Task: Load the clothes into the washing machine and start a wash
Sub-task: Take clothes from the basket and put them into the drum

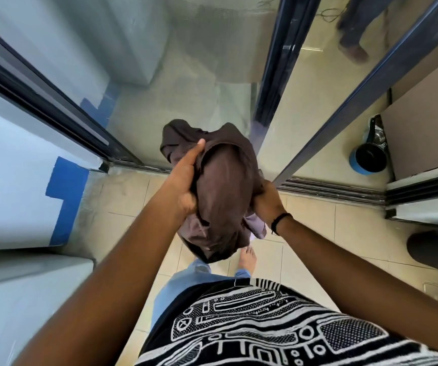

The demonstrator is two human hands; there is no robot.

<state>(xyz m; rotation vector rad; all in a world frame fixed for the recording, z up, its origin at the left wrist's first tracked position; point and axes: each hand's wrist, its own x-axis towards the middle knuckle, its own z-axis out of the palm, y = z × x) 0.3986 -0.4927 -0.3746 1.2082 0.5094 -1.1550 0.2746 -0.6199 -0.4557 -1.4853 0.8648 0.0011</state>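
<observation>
You are gripping the bundle of brown clothes (pixel 221 191) with your left hand (pixel 186 178) and right hand (pixel 266 200) curled into its 2 sides, holding it ahead over the door track (pixel 331 190), no washing machine in view.

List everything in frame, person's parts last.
Bundle of clothes: one, dark brown with some lilac fabric at its lower right, held above the floor at centre.
Sliding door track: one, dark metal, across the tiled floor at right.
Pot: one, black with a blue band, on the floor at right.
Bin: one, dark, right edge.
Blue tape: patches on the white wall at left.
Another person's legs: top right, behind glass.
Left hand: grips the bundle's left side.
Right hand: grips its right side, black band on the wrist.
</observation>
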